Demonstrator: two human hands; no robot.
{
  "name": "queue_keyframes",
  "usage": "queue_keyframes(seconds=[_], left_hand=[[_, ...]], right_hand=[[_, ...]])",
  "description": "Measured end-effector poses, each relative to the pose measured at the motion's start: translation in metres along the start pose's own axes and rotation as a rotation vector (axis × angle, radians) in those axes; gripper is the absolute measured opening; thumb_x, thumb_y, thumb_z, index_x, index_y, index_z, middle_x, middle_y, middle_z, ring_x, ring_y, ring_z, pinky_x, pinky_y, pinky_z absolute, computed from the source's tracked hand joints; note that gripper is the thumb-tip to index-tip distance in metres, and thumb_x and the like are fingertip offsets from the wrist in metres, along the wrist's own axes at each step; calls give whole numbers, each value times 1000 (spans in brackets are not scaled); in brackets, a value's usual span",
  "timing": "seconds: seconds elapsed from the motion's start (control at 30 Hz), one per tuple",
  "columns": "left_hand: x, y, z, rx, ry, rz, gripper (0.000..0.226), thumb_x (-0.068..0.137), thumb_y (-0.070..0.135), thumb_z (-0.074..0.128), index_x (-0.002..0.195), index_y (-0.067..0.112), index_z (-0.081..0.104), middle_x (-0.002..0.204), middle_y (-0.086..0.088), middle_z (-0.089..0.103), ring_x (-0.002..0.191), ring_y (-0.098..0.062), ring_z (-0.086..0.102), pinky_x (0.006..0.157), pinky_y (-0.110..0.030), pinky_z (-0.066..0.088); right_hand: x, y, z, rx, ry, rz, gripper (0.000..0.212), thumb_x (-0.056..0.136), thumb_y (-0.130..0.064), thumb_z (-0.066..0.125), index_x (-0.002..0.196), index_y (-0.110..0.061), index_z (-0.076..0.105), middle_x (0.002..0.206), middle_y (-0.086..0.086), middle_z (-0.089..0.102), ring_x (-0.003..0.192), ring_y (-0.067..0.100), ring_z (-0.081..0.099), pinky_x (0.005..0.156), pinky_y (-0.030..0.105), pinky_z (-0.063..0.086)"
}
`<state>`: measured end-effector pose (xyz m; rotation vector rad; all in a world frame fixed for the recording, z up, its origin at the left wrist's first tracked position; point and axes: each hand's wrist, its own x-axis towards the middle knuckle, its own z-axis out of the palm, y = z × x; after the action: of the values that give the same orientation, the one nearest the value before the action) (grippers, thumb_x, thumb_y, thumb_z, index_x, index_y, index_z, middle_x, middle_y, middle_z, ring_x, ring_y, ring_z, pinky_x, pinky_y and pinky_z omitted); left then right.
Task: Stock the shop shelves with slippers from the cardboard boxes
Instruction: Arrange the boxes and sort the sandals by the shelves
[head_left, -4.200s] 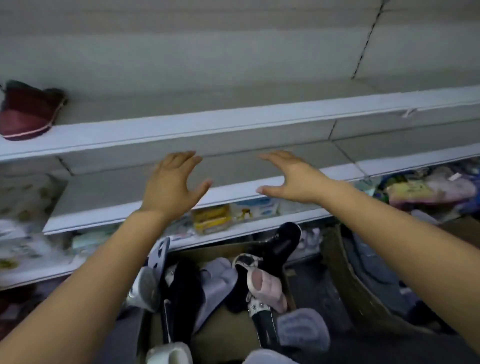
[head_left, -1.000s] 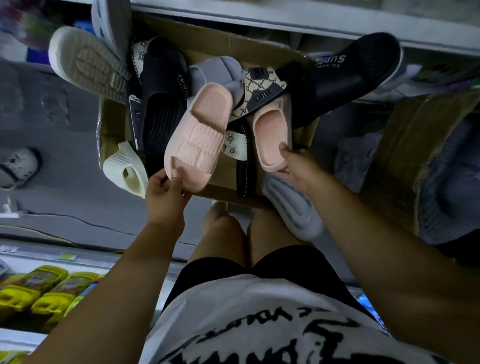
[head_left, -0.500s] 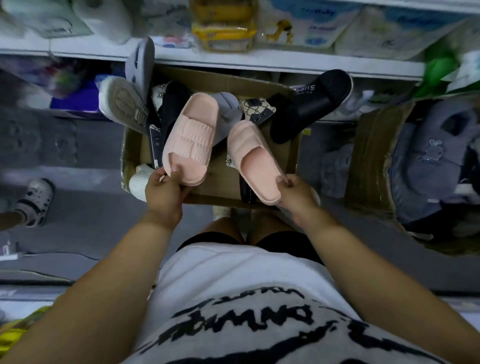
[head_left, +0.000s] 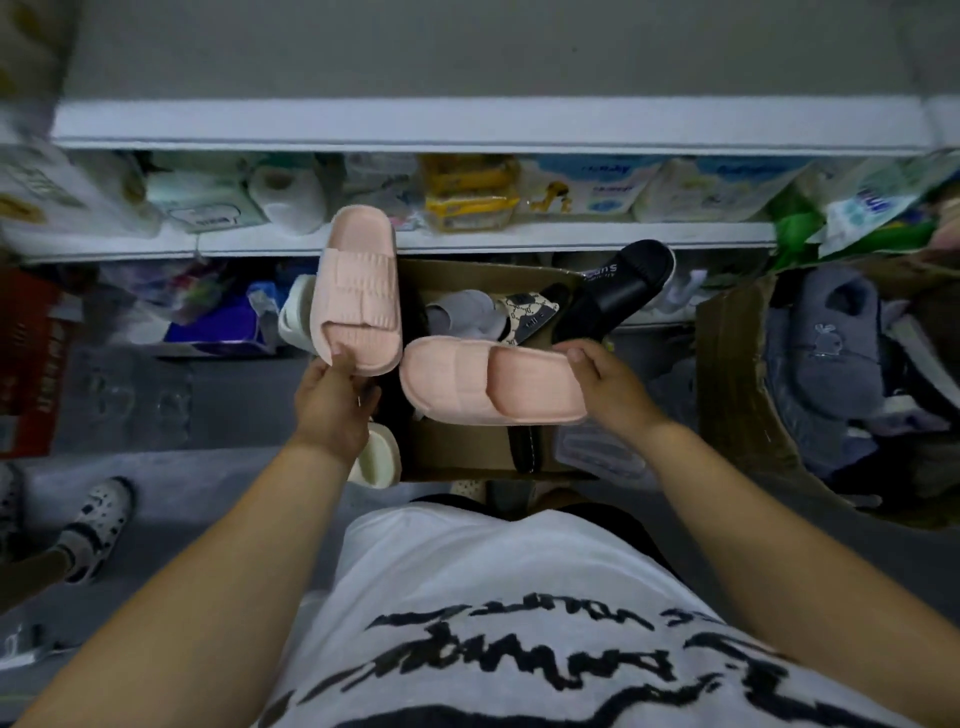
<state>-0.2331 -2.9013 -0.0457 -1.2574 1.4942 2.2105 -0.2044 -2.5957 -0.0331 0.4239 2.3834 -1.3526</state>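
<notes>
Pink ribbed slipper, heel in the grip of the left hand, chunky twin likewise in the right hand

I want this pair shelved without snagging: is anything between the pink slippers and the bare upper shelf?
Nothing visible. The left hand holds the lengthwise pink slipper, the right hand the crosswise pink slipper, both above the cardboard box; the upper shelf looks bare where seen.
</notes>
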Motion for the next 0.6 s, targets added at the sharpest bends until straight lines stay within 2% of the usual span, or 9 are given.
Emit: queue_keyframes(seconds=[0.07, 0.13, 0.23, 0.27, 0.37, 0.43, 0.47, 0.53, 0.6], left_hand=[[-2, 7, -2, -6, -30, 21, 13, 106, 32, 54, 111, 21, 58, 105, -6, 70, 89, -21, 65, 83, -39, 53], [-4, 12, -3, -14, -69, 32, 14, 107, 31, 50, 117, 22, 54, 107, -4, 70, 84, -17, 68, 81, -40, 57], [-11, 13, -3, 81, -77, 82, 23, 109, 34, 45, 128, 22, 47, 106, -3, 68, 75, -16, 67, 62, -33, 57], [-14, 13, -3, 121, -77, 107, 26, 107, 37, 47, 128, 23, 47, 107, -3, 67, 79, -17, 66, 62, -32, 57], [-17, 4, -5, 155, -96, 124, 44, 92, 55, 56, 127, 31, 50, 124, -2, 66, 110, -29, 65, 88, -53, 58], [-23, -1, -1, 99, -90, 74, 36, 99, 49, 52, 130, 31, 48, 128, -4, 63, 110, -31, 63, 82, -49, 58], [-27, -3, 2, 64, -85, 46, 29, 104, 42, 48, 131, 30, 48, 128, -4, 63, 109, -30, 62, 80, -48, 57], [-33, -8, 9, -3, -92, 6, 24, 108, 34, 45, 131, 30, 48, 128, -2, 64, 114, -31, 63, 90, -57, 55], [-38, -11, 15, -3, -76, 4, 25, 108, 34, 44, 133, 30, 49, 127, -2, 63, 118, -33, 62, 94, -61, 52]], right_hand=[[2, -15, -2, 1, -21, -37, 27, 109, -23, 42, 117, -21, 67, 113, 0, 64, 104, 15, 54, 71, 0, 35], [5, -29, -3, -11, -51, -65, 26, 109, -26, 42, 112, -28, 68, 116, 0, 67, 107, 16, 57, 76, 6, 38], [6, -47, -5, -9, -87, -92, 26, 108, -28, 45, 113, -26, 71, 117, 0, 69, 103, 10, 59, 79, 11, 40], [5, -53, -6, 6, -87, -89, 26, 108, -30, 46, 113, -27, 71, 115, -2, 69, 100, 6, 59, 79, 12, 40], [6, -61, -6, 97, 29, -52, 20, 103, -36, 56, 109, -27, 72, 114, -3, 69, 104, 11, 60, 81, 21, 44], [5, -63, -5, 225, 151, 48, 26, 98, -45, 62, 106, -22, 71, 110, -2, 69, 106, 17, 62, 83, 25, 49], [3, -64, -4, 326, 190, 121, 33, 93, -52, 66, 105, -21, 70, 109, 0, 70, 106, 20, 64, 87, 30, 53], [-2, -63, -3, 510, 235, 233, 54, 75, -66, 74, 107, -23, 68, 112, 3, 71, 107, 24, 67, 96, 46, 56], [-9, -59, -2, 636, 287, 260, 76, 58, -68, 82, 116, -21, 66, 115, 3, 71, 107, 23, 69, 98, 48, 56]])
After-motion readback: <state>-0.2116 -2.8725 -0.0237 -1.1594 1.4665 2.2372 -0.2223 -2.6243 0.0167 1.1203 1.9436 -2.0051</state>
